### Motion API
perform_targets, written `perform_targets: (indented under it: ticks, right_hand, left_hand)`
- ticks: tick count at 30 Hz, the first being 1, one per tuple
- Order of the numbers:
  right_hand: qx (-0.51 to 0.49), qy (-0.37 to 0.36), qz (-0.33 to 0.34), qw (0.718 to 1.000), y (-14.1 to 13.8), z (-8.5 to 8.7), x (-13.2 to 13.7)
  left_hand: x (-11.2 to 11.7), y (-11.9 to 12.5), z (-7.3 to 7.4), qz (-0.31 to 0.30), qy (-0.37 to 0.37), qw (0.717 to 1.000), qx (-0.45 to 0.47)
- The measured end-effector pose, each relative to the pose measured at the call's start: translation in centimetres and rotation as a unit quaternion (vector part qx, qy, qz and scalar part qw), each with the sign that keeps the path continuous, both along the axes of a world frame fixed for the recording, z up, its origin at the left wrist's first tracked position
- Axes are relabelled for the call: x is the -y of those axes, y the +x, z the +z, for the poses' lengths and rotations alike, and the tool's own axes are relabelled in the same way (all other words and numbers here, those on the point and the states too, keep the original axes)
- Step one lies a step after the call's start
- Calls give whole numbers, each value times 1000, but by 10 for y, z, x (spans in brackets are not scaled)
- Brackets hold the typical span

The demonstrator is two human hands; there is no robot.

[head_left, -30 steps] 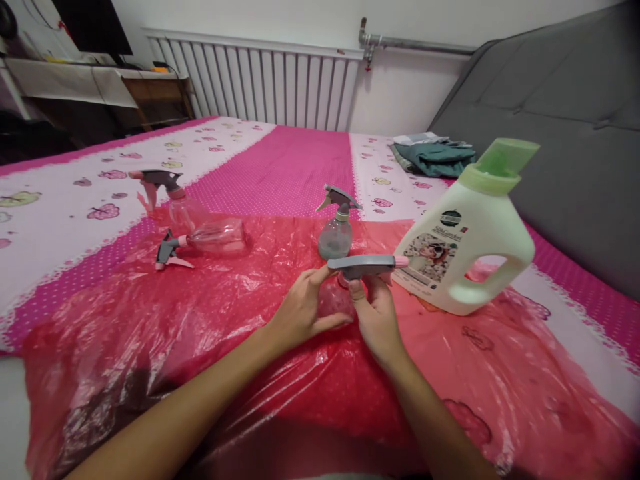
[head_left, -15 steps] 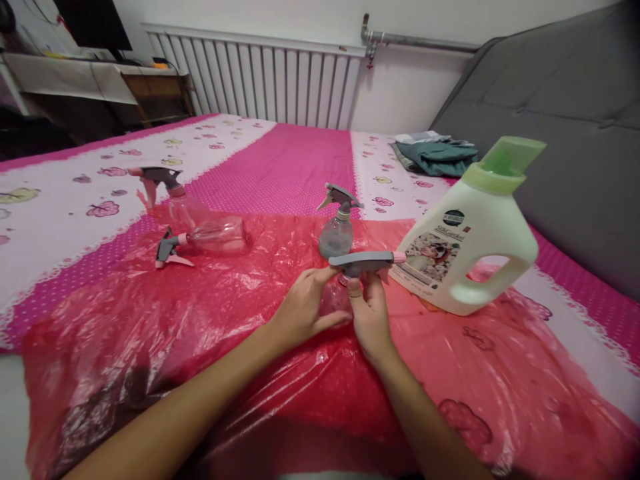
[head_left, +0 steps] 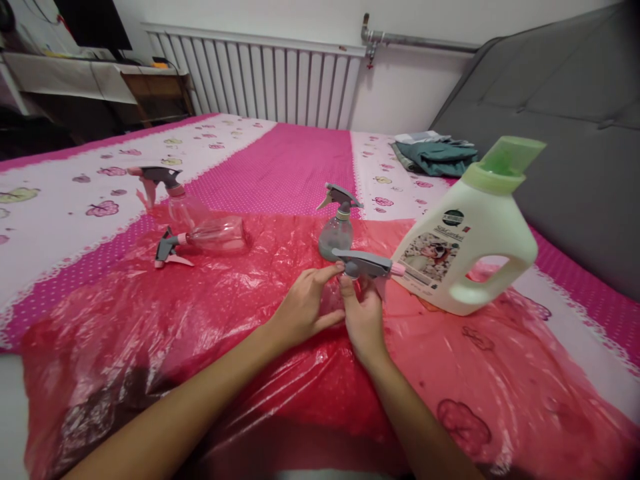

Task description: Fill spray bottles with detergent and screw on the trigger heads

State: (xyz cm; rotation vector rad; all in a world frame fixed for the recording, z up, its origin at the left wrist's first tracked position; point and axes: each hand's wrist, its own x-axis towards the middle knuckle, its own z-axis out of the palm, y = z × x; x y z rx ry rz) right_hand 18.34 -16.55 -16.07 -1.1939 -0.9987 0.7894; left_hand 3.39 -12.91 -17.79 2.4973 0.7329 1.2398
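Observation:
Between my hands is a spray bottle with a grey and pink trigger head (head_left: 367, 263), its nozzle pointing right. My left hand (head_left: 305, 303) is closed around the clear bottle's body from the left, which my fingers partly hide. At the bottle's neck, just under the head, the thumb and fingers of my right hand (head_left: 365, 317) are pinched. Right behind stands a second spray bottle (head_left: 336, 233), grey-headed, with cloudy liquid low inside. To the right rises a large pale detergent jug (head_left: 463, 240) with a green cap.
A clear pink spray bottle (head_left: 217, 235) lies on its side at left, with another pink one (head_left: 186, 208) upright behind it. Red plastic sheeting (head_left: 200, 320) covers the near bed. Folded clothes (head_left: 435, 155) lie by the grey headboard (head_left: 550, 120). A radiator (head_left: 265, 77) lines the wall.
The trigger head has turned a little, its nozzle end now angled slightly downward and nearer me. My right hand has shifted slightly left with it; my left hand stays nearly in place.

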Motion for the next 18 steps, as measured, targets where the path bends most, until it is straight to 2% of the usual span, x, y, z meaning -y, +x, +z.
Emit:
perform_targets:
  ticks: [8,15,18]
  right_hand:
    - [58,-7,55,997,21,7,3]
    - [146,-43,124,981,70,14,7]
    - [148,-23,141,979,88,16,6]
  left_hand:
    - [-1,-1,2,-7,-35,999,14]
    - [2,1,5,-1,-65,998,18]
    - [3,1,7,-1,-70,997,14]
